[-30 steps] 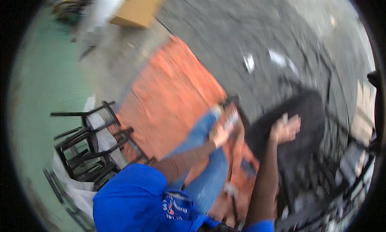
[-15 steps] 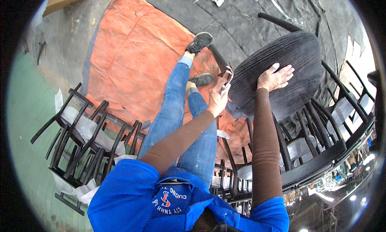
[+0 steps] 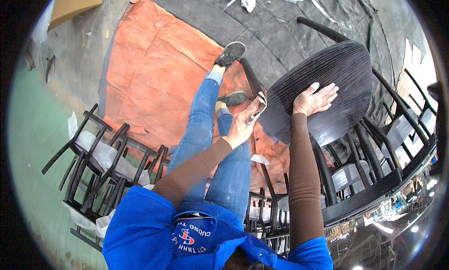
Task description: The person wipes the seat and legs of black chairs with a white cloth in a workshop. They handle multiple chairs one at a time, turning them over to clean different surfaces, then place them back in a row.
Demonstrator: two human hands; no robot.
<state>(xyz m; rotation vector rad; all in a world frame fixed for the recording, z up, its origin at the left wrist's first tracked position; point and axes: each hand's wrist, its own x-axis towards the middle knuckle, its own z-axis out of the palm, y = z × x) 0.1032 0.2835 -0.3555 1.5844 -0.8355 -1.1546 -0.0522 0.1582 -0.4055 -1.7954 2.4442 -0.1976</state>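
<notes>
A black wood-grained chair seat (image 3: 346, 69) is tilted in front of me on the right, with dark legs running off it. My right hand (image 3: 315, 100) lies flat on its face, fingers stretched out. Against the seat's left edge, my left hand (image 3: 243, 124) grips a folded piece of sandpaper (image 3: 260, 105), brownish with pale edges. The fingers are closed round it, and part of it is hidden by them. One chair leg (image 3: 251, 76) points away just beyond this hand.
An orange sheet (image 3: 154, 69) and dark sheeting (image 3: 276, 22) cover the floor. Stacked black chair frames (image 3: 100, 162) with white wrapping stand at left; more black chairs (image 3: 355, 176) crowd the right. A cardboard box (image 3: 77, 6) sits far left. My shoes (image 3: 230, 54) are near the chair.
My left hand has drawn back toward me and slightly left with the sandpaper, along the seat's edge. My right hand stays flat on the seat, and the view has shifted slightly.
</notes>
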